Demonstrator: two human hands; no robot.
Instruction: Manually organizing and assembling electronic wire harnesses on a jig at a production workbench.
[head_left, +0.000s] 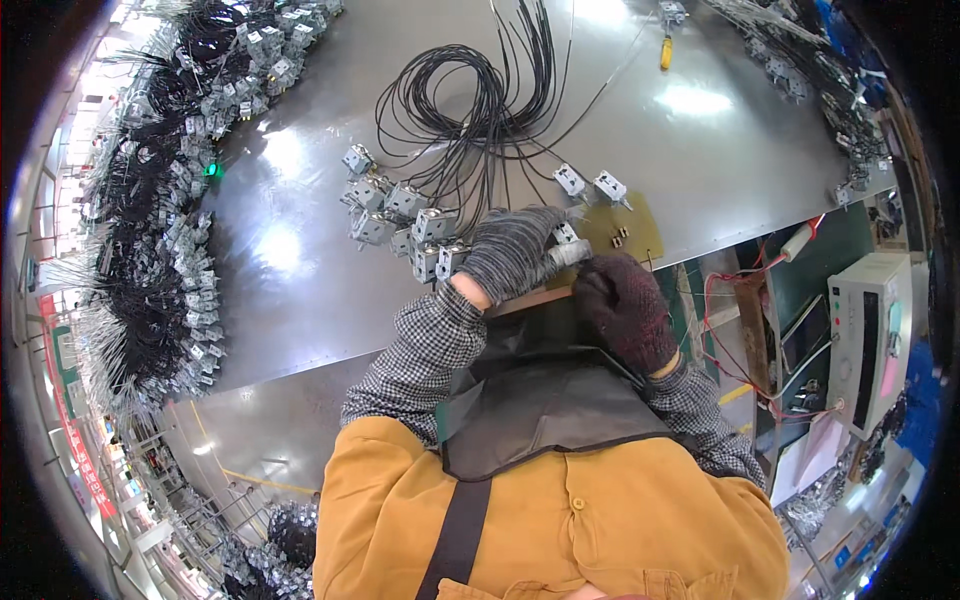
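My left hand (515, 248), in a grey striped glove, is closed with a small silvery metal box (566, 234) at its fingertips, over the near edge of the table. My right hand (628, 308), in a dark maroon knitted glove, is just right of those fingertips. Its fingers are curled, and anything in them is hidden. A cluster of similar metal boxes (372, 192) lies left of my left hand, with thin black cables (470, 125) looping away behind it. Two more boxes (609, 186) lie beyond my hands, beside a yellowish flat pad (640, 222) that carries small brass-coloured pieces (620, 238).
The shiny metal table (310, 200) has thick bundles of cabled boxes (180, 230) along its left and more at far right (790, 70). A yellow-handled tool (666, 54) lies at the back. At right stand a pale instrument box (868, 335) and red wires (712, 300).
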